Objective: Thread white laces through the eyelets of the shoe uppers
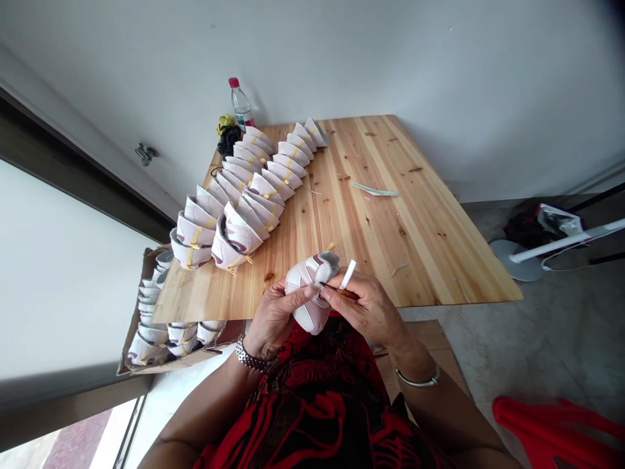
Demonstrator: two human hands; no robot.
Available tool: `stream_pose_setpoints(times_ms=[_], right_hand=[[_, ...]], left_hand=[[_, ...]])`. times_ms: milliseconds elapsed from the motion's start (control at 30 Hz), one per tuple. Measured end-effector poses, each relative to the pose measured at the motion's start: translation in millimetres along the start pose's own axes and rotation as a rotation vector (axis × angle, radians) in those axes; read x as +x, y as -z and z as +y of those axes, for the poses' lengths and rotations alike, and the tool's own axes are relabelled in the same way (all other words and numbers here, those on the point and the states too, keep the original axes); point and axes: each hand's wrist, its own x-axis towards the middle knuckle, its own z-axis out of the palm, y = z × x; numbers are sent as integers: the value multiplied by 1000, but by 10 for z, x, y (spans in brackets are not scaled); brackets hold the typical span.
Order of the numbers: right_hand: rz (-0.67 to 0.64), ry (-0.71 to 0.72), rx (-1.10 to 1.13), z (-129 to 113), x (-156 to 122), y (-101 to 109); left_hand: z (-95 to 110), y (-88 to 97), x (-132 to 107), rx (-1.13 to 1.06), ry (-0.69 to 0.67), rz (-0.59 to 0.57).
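A small white and pale pink shoe upper (pixel 312 316) is held over the front edge of the table, its toe towards me. My left hand (pixel 279 309) is closed round its left side, thumb on top. My right hand (pixel 368 306) is closed on an awl (pixel 347 293) with a brown handle. The awl's thin dark tip meets the upper near its opening, by my left thumb; whether it goes through cannot be made out. A white strip (pixel 348 274) sticks up between the fingers of my right hand.
Two long rows of nested shoe uppers (pixel 286 170) lie on the wooden table (pixel 420 241). A bottle (pixel 241 104) stands behind them. A pale strip (pixel 375 190) and thread scraps lie to the right. More uppers fill a cardboard box (pixel 127 348) at lower left. A red stool (pixel 551 423) is at lower right.
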Motion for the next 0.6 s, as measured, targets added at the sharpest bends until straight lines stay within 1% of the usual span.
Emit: stream_pose_setpoints(times_ms=[167, 300, 367, 433, 500, 533, 600], right_hand=[[12, 11, 0, -29, 19, -25], [30, 0, -3, 10, 51, -80], [44, -31, -1, 24, 46, -106], [132, -75, -22, -18, -18, -101], [305, -72, -47, -150, -160, -37], [405, -36, -59, -245, -255, 19], [563, 68, -74, -454, -442, 154]], left_hand=[[-4, -20, -4, -10, -13, 73], [15, -49, -5, -29, -8, 82], [35, -47, 0, -38, -20, 89], [60, -23, 14, -50, -51, 120], [83, 19, 38, -57, -117, 168], [92, 43, 52, -52, -163, 194], [101, 85, 77, -25, -267, 240]])
